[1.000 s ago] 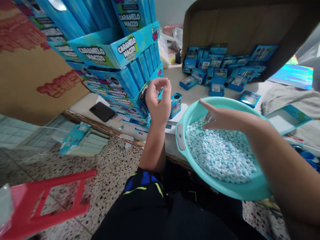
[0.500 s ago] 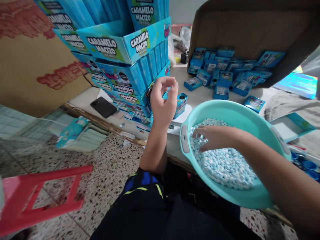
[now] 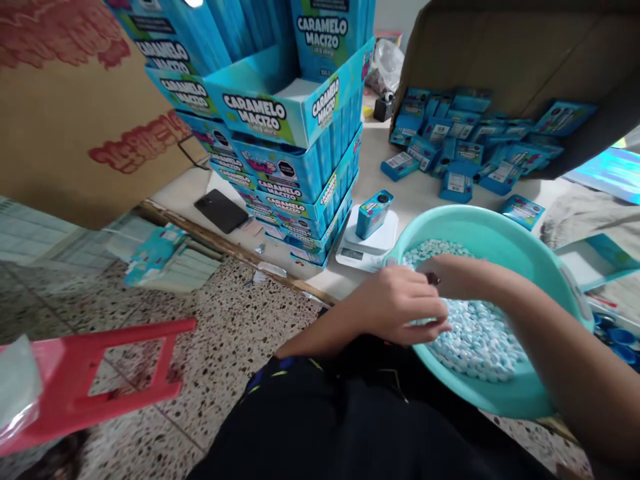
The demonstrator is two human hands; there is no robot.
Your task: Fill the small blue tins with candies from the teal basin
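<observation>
My left hand [image 3: 407,305] is over the near left rim of the teal basin [image 3: 520,233], its fingers curled; whether it holds anything is hidden. Just behind it, my right hand [image 3: 445,275] reaches over the blue and white candies [image 3: 480,337], with its fingers mostly covered by the left one. A small dark spot shows between the hands, too small to name. On the white scale [image 3: 387,233] one small blue box [image 3: 374,215] stands upright, a dark round opening in its top. Neither hand touches it.
Tall stacks of blue display boxes [image 3: 260,117] rise left of the scale. A black phone [image 3: 221,210] lies near the table edge. Small blue boxes [image 3: 457,183] spill from a cardboard carton [image 3: 500,47] at the back. A red stool [image 3: 100,373] stands on the floor.
My left hand has left the small box at the scale and come down right to the basin rim, next to my right hand. The view has shifted, moving the stacks rightward.
</observation>
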